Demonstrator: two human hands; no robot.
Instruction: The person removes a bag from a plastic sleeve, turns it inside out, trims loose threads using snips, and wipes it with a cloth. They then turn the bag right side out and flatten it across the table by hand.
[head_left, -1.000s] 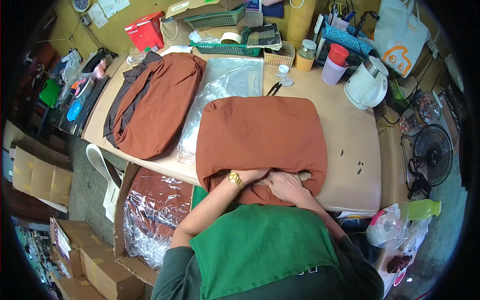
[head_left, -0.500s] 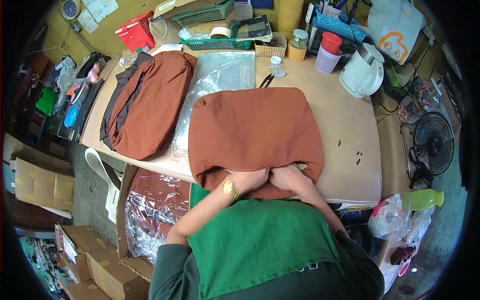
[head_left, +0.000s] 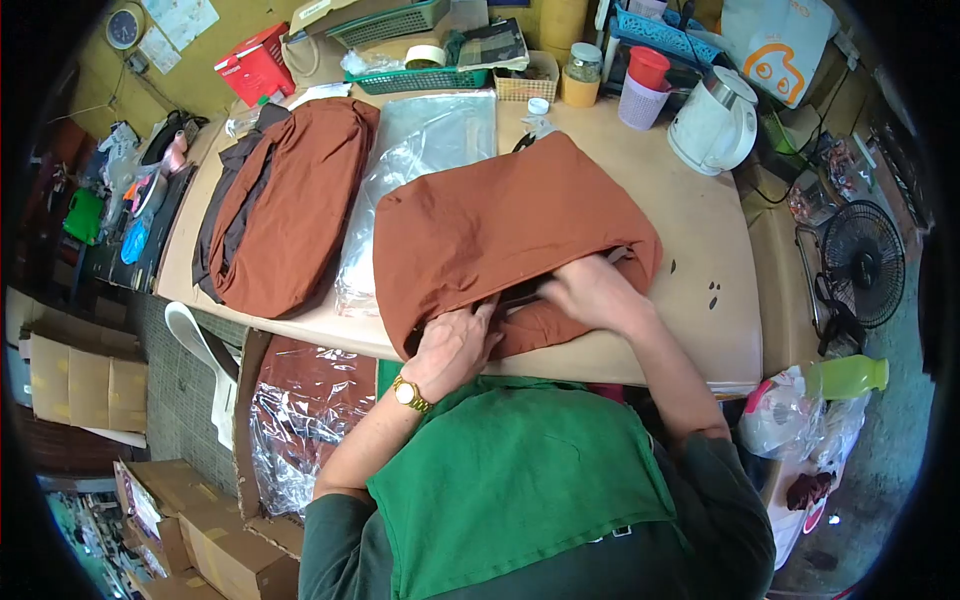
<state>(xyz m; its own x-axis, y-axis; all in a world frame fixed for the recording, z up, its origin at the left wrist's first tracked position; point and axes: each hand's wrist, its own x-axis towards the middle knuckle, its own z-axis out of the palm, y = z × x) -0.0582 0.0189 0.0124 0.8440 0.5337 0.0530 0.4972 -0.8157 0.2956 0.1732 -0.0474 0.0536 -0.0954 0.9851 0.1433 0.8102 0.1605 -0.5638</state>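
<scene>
A rust-brown fabric bag (head_left: 490, 220) lies on the padded table in front of me, its opening turned toward my body and gaping dark inside. My left hand (head_left: 455, 345), with a gold watch (head_left: 408, 393) at the wrist, grips the lower left edge of that opening, one finger stretched along the fabric. My right hand (head_left: 598, 292) reaches into the opening from the right; its fingertips are hidden under the upper fold, so their grip does not show. Left of the bag are a flat clear plastic sheet (head_left: 420, 135) and another rust-brown and dark fabric piece (head_left: 300, 210).
Along the back stand green baskets (head_left: 420, 80), a jar (head_left: 582, 75), a purple cup (head_left: 640, 103) and a white kettle (head_left: 712, 125). A fan (head_left: 865, 262) stands at right. Below the table's left front is an open carton (head_left: 250, 430) holding plastic-wrapped brown fabric.
The bag has turned and its opening has widened. My hands, close together before, are now apart: the left lower at the edge, the right farther right and up inside the opening.
</scene>
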